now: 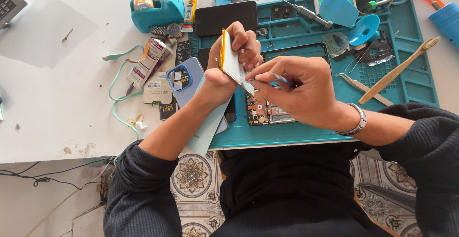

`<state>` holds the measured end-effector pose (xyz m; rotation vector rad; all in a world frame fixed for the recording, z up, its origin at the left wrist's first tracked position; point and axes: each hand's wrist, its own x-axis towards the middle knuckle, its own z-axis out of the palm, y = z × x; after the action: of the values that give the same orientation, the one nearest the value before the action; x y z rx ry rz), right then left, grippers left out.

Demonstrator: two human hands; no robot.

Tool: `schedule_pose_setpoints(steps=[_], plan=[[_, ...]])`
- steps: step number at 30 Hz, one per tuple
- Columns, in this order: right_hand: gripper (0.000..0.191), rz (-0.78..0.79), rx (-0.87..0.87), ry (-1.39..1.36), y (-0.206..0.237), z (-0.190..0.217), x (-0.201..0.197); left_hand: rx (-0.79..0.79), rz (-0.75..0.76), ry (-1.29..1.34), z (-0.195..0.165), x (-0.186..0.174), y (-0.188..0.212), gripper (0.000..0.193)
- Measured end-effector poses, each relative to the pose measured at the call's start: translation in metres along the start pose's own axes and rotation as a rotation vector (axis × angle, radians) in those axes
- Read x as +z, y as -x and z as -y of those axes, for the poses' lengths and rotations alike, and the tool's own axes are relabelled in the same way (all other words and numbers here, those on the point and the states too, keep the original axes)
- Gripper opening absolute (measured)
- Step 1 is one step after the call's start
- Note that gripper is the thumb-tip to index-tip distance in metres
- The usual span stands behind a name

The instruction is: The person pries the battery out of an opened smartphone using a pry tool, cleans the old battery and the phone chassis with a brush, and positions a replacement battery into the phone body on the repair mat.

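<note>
Left hand [234, 58] clamps phone battery [233, 62] by edges; right hand [291, 91] pinches thin tool [278, 78] at corner; battery light, puncture-prone.

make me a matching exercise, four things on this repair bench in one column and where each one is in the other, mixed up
Things
1. flat silver battery pack with a yellow edge
2. teal plastic tape dispenser
3. wooden-handled brush
4. opened phone showing its circuit board

Places
A. on the white table, far left of the mat
B. on the teal mat, right side
C. held upright in the left hand
D. on the mat under the right hand

Pairs: 1-C, 2-A, 3-B, 4-D
</note>
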<state>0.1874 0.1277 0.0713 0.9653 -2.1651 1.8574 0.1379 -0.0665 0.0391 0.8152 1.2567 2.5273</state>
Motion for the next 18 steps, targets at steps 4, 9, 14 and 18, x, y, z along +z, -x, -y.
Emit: schedule_pose_setpoints(steps=[4, 9, 14, 18], plan=[[0.012, 0.003, -0.007, 0.041, -0.0006, 0.0001, -0.0004, -0.013, -0.017, -0.022, -0.0022, 0.0034, 0.0012, 0.097], [0.009, -0.003, 0.005, -0.005, 0.0000, -0.0003, 0.0001, -0.013, -0.018, -0.002, -0.0031, 0.0067, -0.0005, 0.097], [0.010, 0.011, 0.034, -0.022, -0.0008, -0.0009, -0.0007, -0.008, -0.046, -0.034, -0.0047, 0.0087, 0.0008, 0.099], [0.012, 0.017, 0.048, -0.043, -0.0011, -0.0019, -0.0008, 0.008, -0.049, -0.064, -0.0032, 0.0087, 0.0004, 0.100]])
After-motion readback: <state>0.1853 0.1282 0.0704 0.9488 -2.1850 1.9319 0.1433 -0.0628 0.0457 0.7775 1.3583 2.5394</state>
